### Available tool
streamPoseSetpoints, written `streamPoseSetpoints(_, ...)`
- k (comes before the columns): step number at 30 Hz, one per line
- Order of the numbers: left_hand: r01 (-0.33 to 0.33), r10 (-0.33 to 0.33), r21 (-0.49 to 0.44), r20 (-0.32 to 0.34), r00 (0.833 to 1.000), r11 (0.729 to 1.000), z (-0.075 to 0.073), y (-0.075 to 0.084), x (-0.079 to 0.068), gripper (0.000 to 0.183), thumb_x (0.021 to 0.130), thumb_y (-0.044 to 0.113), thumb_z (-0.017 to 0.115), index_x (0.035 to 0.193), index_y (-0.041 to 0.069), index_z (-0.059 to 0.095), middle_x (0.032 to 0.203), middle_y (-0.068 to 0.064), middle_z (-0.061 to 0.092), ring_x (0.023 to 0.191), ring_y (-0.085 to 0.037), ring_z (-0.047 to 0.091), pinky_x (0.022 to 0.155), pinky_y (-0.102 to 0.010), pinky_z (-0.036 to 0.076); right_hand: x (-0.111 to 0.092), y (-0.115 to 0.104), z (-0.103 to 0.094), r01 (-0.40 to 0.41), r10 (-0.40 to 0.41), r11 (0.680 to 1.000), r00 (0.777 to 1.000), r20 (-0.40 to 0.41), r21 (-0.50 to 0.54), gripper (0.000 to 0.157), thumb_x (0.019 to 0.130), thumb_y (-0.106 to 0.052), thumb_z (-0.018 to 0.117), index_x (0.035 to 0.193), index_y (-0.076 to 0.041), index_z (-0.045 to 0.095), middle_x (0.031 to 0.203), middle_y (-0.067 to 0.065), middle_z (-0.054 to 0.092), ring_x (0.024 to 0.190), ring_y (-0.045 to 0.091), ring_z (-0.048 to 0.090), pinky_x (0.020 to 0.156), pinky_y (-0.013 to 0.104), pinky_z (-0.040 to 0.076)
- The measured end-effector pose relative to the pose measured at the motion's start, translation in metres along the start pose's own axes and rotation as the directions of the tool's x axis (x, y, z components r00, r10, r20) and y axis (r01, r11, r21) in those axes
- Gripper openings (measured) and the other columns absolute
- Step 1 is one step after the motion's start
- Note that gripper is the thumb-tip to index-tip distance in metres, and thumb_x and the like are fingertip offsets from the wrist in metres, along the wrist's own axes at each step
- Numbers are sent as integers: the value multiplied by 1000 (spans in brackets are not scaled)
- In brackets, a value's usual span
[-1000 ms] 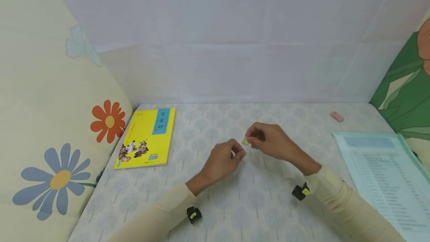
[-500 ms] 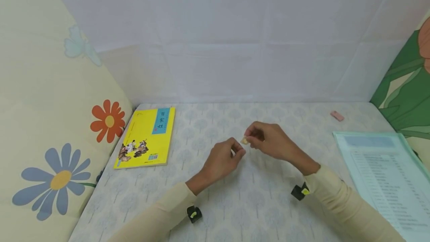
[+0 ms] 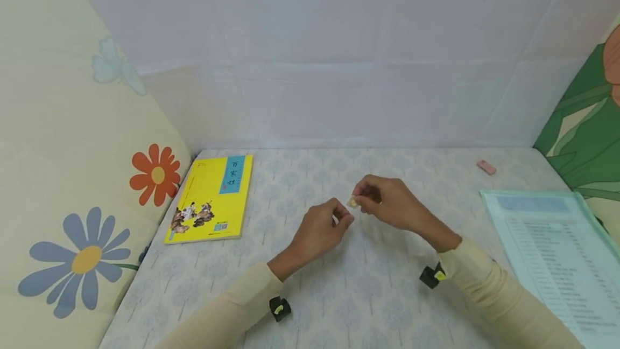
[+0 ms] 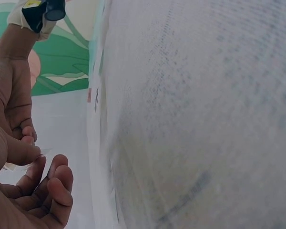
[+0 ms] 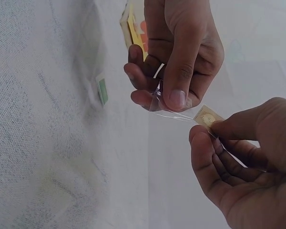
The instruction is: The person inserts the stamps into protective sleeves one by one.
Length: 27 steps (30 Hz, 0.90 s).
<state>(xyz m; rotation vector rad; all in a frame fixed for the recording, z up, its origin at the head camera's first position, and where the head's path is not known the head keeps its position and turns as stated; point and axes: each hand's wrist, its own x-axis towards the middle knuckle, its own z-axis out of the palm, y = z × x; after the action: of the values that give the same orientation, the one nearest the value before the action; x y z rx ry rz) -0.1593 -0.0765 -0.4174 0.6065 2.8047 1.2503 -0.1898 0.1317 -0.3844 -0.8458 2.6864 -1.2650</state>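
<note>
Right of the yellow book, the left hand pinched clear film; farther from that book, the right hand gripped a beige piece.

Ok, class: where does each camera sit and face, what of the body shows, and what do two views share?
Head: on the head, facing forward and down at the table; left hand, right hand, left sleeve and right sleeve show.
Left wrist: on that wrist, facing across toward the leafy green backdrop; both hands and the right sleeve show.
Right wrist: on that wrist, facing across toward the left hand; both hands show.
Shared: head and right wrist views both show the small beige piece pinched by the right hand.
</note>
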Motion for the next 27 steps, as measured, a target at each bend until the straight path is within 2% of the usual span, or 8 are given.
streamPoseSetpoints(5,2,-2,7,0,1000,1000,0,0,0,9,100,22,65,96,14,65,83,7,65,66,-7,58,53,-25,48,0,1,0,-12,11,1000,1000,11,19,5,101,-24,65,103,-19,65,92,-2,70,78,23,70,62,34,55)
streamPoseSetpoints(9,4,-4,12,0,1000,1000,0,0,1,10,100,22,66,96,14,65,83,7,65,66,-7,58,53,-25,48,1,2,1,-4,3,1000,1000,17,26,5,101,-24,64,103,-19,65,95,5,71,78,23,70,63,34,55)
streamPoseSetpoints(27,-1,0,-19,-6,1000,1000,0,1,1,9,100,21,65,98,13,65,83,7,65,64,-8,58,51,-25,47,1,4,5,19,-19,1000,999,-33,-3,4,101,-21,64,104,-20,65,91,-5,69,73,7,66,61,31,55)
